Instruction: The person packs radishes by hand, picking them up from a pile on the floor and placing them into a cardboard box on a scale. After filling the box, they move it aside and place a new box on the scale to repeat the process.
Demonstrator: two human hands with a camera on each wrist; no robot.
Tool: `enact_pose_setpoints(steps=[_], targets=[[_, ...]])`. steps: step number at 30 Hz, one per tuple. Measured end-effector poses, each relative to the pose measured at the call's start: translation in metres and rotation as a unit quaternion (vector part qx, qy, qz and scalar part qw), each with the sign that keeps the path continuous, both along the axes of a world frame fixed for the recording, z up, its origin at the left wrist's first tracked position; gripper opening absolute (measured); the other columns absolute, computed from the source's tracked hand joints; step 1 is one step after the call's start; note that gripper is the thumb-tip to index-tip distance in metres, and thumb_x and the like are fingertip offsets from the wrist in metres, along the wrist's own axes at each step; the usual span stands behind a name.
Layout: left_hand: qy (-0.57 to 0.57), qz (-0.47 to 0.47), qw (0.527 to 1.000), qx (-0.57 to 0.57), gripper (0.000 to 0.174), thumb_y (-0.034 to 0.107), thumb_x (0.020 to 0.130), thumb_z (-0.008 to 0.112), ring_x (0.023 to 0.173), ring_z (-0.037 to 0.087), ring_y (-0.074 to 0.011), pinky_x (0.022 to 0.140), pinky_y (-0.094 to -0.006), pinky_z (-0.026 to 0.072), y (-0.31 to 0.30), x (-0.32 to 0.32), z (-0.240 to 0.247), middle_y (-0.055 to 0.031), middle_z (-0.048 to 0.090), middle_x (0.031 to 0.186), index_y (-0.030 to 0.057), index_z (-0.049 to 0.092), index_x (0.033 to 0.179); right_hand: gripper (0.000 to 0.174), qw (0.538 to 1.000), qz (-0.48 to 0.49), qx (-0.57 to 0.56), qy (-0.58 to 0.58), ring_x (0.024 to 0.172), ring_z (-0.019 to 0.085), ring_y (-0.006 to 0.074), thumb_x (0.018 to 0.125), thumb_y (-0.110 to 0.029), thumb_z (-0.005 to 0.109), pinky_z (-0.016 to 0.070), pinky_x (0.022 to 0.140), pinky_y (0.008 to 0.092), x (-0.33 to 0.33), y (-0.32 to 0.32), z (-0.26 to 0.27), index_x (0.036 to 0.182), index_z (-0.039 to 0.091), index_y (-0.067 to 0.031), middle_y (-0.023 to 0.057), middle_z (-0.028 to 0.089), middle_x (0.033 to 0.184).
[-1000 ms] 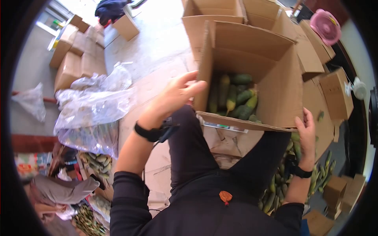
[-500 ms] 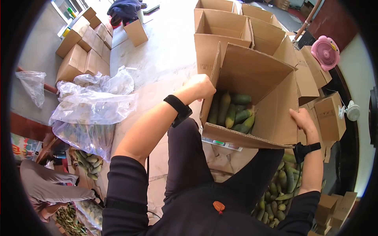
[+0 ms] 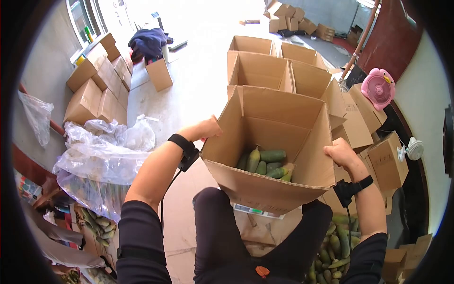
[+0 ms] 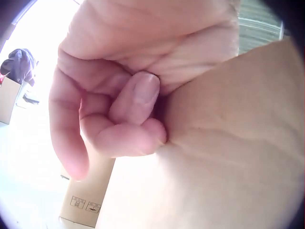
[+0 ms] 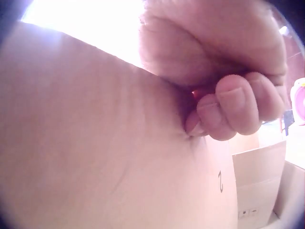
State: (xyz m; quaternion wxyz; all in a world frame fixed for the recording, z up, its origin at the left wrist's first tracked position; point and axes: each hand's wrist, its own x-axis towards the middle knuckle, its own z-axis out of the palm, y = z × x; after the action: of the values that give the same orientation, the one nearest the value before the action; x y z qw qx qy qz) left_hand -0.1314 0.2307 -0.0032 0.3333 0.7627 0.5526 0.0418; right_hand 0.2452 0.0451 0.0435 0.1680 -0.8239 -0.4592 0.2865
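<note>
An open cardboard box (image 3: 265,182) is held over the person's knees, its near side tilted toward the person. Several thick green cucumbers (image 3: 279,173) lie at its bottom. My left hand (image 3: 207,128) grips the left wall at its top edge, and its curled fingers (image 4: 131,138) press against the outer cardboard in the left wrist view. On the opposite wall, my right hand (image 3: 340,152) pinches the top edge. Its fingers (image 5: 236,105) curl against the outside of that wall in the right wrist view. The thumb is hidden there.
More open boxes (image 3: 262,73) stand beyond the held one. Loose cucumbers (image 3: 338,246) are heaped by the right leg. Clear plastic bags (image 3: 99,165) lie at left, below stacked cartons (image 3: 87,102). A pink fan (image 3: 379,89) and a small white fan (image 3: 414,148) are at right.
My left hand has gone from loosely spread fingers to gripping the box's left wall. The right hand has moved from the near corner along the right wall. The view has tilted up.
</note>
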Motion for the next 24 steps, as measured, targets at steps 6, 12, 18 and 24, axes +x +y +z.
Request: enact_pose_setpoints(steps=[6,12,18,24], targets=[[0.001,0.018,1.000,0.005,0.033,0.024,0.069,0.069,0.058,0.063,-0.0217,0.053,-0.0344,0.0510,0.023,-0.082,0.003,-0.0147,0.064,0.066,-0.0085,0.065,0.076,0.033,0.994,0.072,0.017,-0.077,0.074,0.065,0.0381,0.068,-0.023,0.056,0.0517,0.069,0.0419,-0.063,0.054,0.001,0.077,0.067,0.0068,0.0270,0.065,0.077],[-0.019,0.128,0.987,0.092,0.033,0.021,0.067,0.069,0.058,0.062,-0.0214,0.055,-0.0377,0.0495,-0.013,-0.196,-0.002,-0.0167,0.063,0.062,-0.0107,0.065,0.073,0.037,0.977,0.169,0.040,-0.119,0.099,0.063,0.0392,0.076,-0.027,0.051,0.0503,0.087,0.0453,-0.153,0.085,-0.019,0.092,0.070,0.0000,0.0244,0.066,0.101],[0.064,0.208,0.962,0.165,0.037,0.029,0.070,0.064,0.067,0.067,-0.0373,0.061,-0.0431,0.0510,-0.097,-0.302,-0.018,-0.0276,0.062,0.069,-0.0064,0.066,0.077,0.039,0.952,0.241,0.122,-0.144,0.092,0.066,0.0359,0.084,-0.034,0.052,0.0529,0.081,0.0462,-0.253,0.085,-0.073,0.087,0.070,-0.0004,0.0209,0.068,0.096],[0.102,0.238,0.950,0.174,0.033,0.028,0.070,0.062,0.069,0.065,-0.0392,0.060,-0.0434,0.0502,-0.195,-0.396,-0.022,-0.0274,0.060,0.070,-0.0037,0.066,0.078,0.032,0.946,0.319,0.040,-0.030,0.098,0.066,0.0350,0.084,-0.026,0.052,0.0527,0.084,0.0428,-0.348,0.027,-0.084,0.094,0.069,-0.0008,0.0208,0.068,0.102]])
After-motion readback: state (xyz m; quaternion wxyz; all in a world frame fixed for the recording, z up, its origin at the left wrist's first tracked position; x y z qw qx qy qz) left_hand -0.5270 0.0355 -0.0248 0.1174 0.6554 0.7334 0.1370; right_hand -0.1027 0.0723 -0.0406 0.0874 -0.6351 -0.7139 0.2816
